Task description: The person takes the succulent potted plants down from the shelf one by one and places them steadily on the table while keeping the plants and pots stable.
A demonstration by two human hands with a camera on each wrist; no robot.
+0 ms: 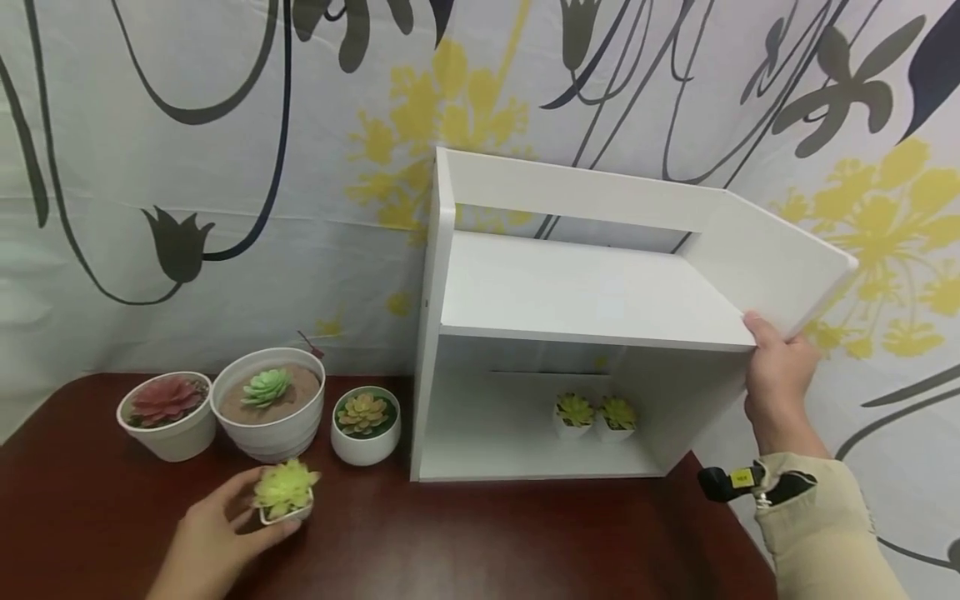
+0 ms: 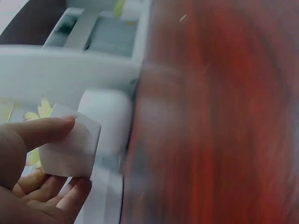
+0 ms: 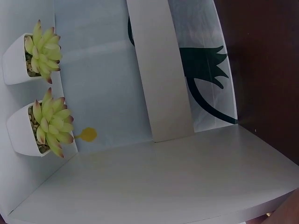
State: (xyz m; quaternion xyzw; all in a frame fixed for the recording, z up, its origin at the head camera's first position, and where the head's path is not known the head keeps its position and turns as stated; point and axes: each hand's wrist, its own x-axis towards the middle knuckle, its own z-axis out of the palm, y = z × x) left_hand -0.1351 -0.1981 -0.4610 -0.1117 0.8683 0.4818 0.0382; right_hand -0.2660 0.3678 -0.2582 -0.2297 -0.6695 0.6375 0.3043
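My left hand point(image 1: 213, 533) holds a small potted succulent point(image 1: 285, 490) with yellow-green leaves above the table, in front of the larger pots. In the left wrist view, the thumb and fingers pinch its white square pot point(image 2: 72, 142). At the right, my right hand point(image 1: 780, 379) grips the side of a white two-tier shelf point(image 1: 592, 287), the thumb at the front corner of its middle board. Two similar small succulents, a left one point(image 1: 573, 414) and a right one point(image 1: 617, 418), stand side by side on the shelf's lower level. The right wrist view shows both close up, but not the right hand's fingers.
Left of the shelf stand a red succulent point(image 1: 167, 417) in a white pot, a green succulent point(image 1: 268, 404) in a bigger ribbed pot and an orange-yellow succulent point(image 1: 365, 427) in a round pot. Behind the dark red table point(image 1: 465, 542) hangs a patterned cloth point(image 1: 337, 167).
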